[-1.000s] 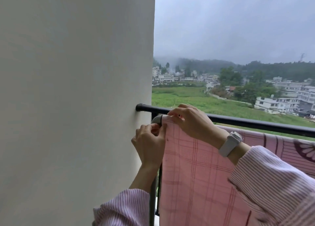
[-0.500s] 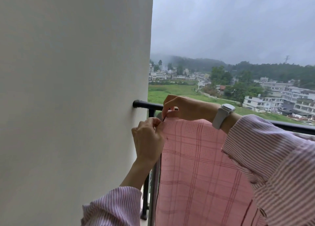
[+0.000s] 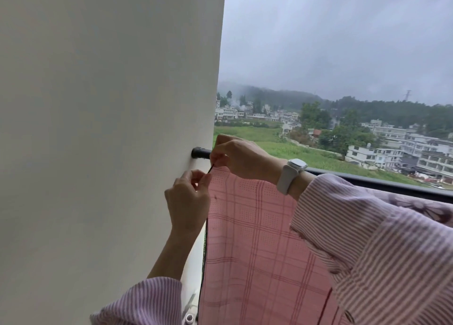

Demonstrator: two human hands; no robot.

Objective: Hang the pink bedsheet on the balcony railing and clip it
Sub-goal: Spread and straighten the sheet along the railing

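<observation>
Together both hands (image 3: 188,202) (image 3: 241,159) pinch bedsheet (image 3: 252,238) corner — beside railing (image 3: 199,152) (black).

No text, label, brand, number or sign can be read anywhere in this view.

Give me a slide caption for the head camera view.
Both hands pinch the pink bedsheet's corner beside the railing.
</observation>
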